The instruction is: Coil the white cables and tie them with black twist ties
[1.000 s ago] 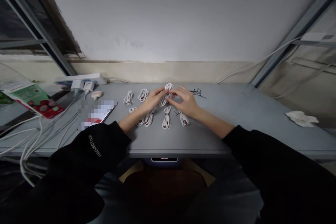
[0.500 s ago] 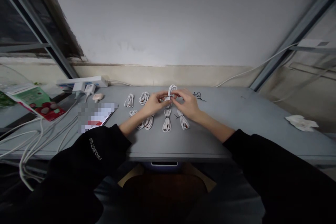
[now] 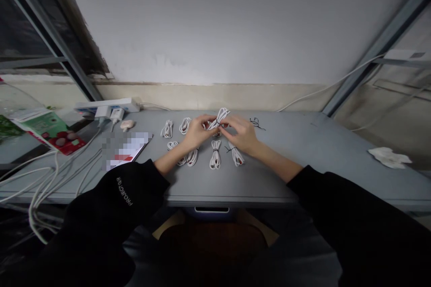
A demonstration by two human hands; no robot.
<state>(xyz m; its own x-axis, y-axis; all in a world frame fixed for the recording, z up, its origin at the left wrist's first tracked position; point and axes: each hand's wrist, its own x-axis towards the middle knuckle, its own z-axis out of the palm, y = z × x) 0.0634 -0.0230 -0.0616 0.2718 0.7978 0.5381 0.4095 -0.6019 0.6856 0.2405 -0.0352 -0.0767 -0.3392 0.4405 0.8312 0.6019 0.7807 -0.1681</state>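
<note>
Between my hands is a coiled white cable [image 3: 222, 115], held up off the grey table [image 3: 269, 179]. My left hand [image 3: 198, 132] is closed around its lower left part. My right hand [image 3: 240, 133] pinches at the coil's middle, where a dark twist tie shows; fingers partly cover the tie. Below lie a white cable bundle [image 3: 215, 156] with a black tie round its waist and a second tied bundle [image 3: 236, 154]. Several more white coils, such as one at the back left [image 3: 167, 129], lie to the left. Loose black twist ties [image 3: 256, 123] rest right of my right hand.
A white power strip [image 3: 107, 105] with plugged-in chargers stands at the back left, near a small pinkish plug [image 3: 127, 124]. A blurred-out phone or card [image 3: 129, 150] and a green-red packet [image 3: 54, 130] lie left. Crumpled tissue [image 3: 389, 157] sits far right.
The held coil has tilted, its top leaning further right. My fingers have shifted slightly at the tie. The whole view has moved a little; the bundles on the table lie as before.
</note>
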